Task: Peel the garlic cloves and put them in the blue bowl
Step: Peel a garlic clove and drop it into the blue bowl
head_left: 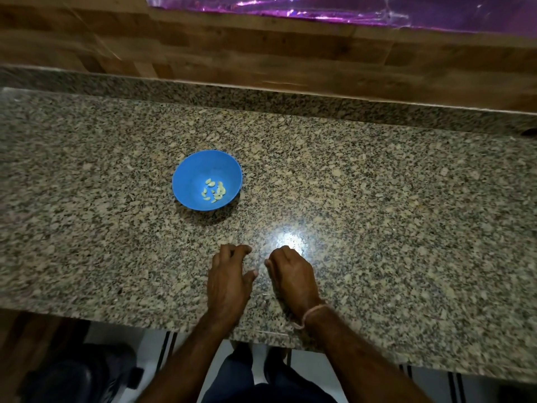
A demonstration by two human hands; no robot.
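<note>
Bowl (186, 173) sits mid-counter (377, 199), peeled cloves (214, 191) inside. Left hand (228, 276) near edge, fingers loosely curled, holding nothing. Right hand (292, 273) beside it, curled inward; contents unclear.

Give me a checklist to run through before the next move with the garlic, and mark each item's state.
1. Blue bowl upright on the counter, within reach ahead of the hands: ok.
2. Peeled cloves lying inside the bowl, none spilled beside it: ok.
3. Unpeeled garlic in sight on the counter: not ok, none can be seen.
4. Left hand holding a clove: cannot tell; fingers curled, resting on the counter.
5. Right hand holding a clove: cannot tell; fingers curled under, tips hidden.
6. Peel scraps lying near the hands: cannot tell; the speckled stone would hide them.
</note>
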